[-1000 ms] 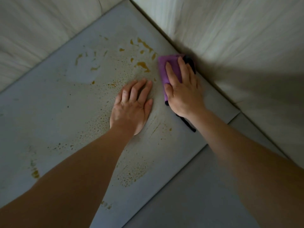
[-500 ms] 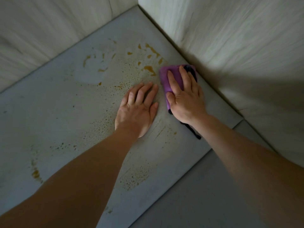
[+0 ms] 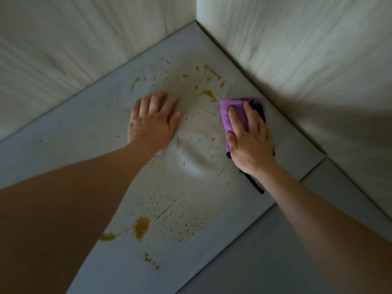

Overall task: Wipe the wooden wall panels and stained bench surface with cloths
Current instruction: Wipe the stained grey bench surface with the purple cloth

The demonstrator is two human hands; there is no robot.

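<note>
Stains of yellow-brown speckle the grey table, running in a long band from about 7 o'clock near the front edge up to 1 o'clock by the corner where the two pale wooden wall panels meet. At 7 o'clock sit the heaviest blobs, untouched. The left hand lies flat on the table at 11 o'clock of the picture's middle, fingers straight and spread a little, holding nothing; it seems to serve as a brace. Between the hands shows a paler, cleaner patch. The right hand presses a folded purple cloth down with straight fingers laid across it, a dark layer or strap of it trailing out under the wrist toward 5 o'clock. The cloth lies close to the right-hand wall panel, not quite touching it.

From the cloth, the nearest thick marks lie just beyond its far edge at 11 to 12 o'clock, so the right hand is the nearer one, and a push away along the band's long axis would likely meet them.
</note>
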